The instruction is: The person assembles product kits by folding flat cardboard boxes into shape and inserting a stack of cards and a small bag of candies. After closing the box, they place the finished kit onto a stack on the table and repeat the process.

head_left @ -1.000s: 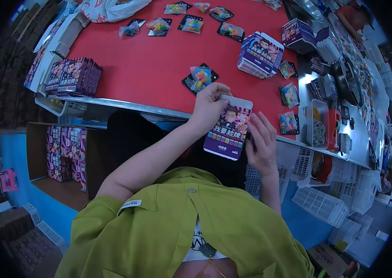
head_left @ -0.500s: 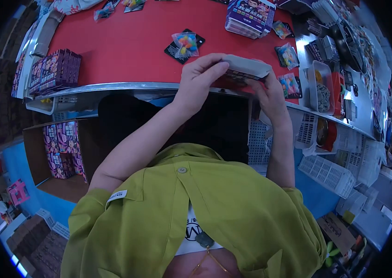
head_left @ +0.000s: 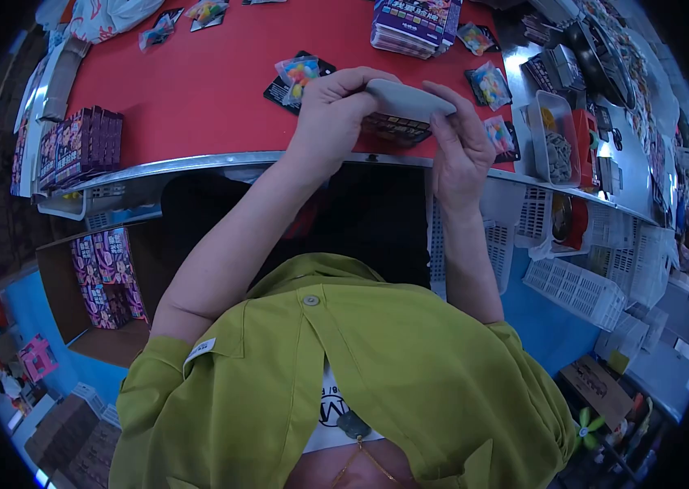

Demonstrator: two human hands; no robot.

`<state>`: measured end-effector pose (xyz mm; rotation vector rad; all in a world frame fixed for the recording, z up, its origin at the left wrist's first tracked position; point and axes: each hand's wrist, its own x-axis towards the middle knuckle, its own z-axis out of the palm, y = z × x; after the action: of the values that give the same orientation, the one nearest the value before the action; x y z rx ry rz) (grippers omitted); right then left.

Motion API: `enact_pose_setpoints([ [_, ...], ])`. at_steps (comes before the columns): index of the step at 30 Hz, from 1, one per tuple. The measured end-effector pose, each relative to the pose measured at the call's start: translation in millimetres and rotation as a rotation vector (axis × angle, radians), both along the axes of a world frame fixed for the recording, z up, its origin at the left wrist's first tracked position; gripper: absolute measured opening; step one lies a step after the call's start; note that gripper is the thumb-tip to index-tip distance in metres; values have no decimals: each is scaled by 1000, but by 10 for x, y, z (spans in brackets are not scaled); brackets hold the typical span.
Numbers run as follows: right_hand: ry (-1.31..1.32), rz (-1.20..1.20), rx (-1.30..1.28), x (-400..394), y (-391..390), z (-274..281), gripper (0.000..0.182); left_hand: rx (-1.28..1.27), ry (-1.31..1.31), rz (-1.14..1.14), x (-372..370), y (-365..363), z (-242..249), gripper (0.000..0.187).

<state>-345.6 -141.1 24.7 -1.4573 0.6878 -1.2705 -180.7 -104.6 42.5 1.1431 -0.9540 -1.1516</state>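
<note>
Over the front edge of the red table (head_left: 198,106), both hands hold one small printed carton (head_left: 410,101) with a pale grey flap. My left hand (head_left: 332,114) grips its left end, thumb along the near side. At the right end, my right hand (head_left: 460,134) has its fingers bent round the flap's corner. Just behind my left hand lies a clear bag of colourful pieces (head_left: 299,75) on a black card. A stack of purple printed cartons (head_left: 416,24) stands farther back. The inside of the held carton is hidden.
Upright printed boxes (head_left: 84,147) stand at the table's left front. A brown carton with purple boxes (head_left: 108,326) is below left. More bagged pieces (head_left: 491,85) lie at right, beside a clear bin (head_left: 555,143). White baskets (head_left: 577,289) stand below right.
The view has shifted, so the table items appear farther left. Both hands still hold the carton; its grey flap now looks curved, and my right hand's fingers have moved round the right corner.
</note>
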Motion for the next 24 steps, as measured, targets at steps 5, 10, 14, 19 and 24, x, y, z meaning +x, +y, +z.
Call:
enact_pose_setpoints([
  [5, 487, -174, -771, -205, -126, -88, 28, -639, -804, -22, 237, 50, -148, 27],
  [10, 492, -124, -778, -217, -122, -79, 25, -529, -859, -101, 281, 62, -67, 28],
  [14, 537, -96, -617, -241, -122, 20, 21, -546, -806, -53, 259, -8, -32, 20],
  [19, 361, -22, -325, -184, -116, 62, 15, -484, -722, -44, 233, -46, -48, 16],
  [24, 509, -111, -596, -205, -95, 29, 17, -290, -379, -92, 157, 50, 5, 16],
])
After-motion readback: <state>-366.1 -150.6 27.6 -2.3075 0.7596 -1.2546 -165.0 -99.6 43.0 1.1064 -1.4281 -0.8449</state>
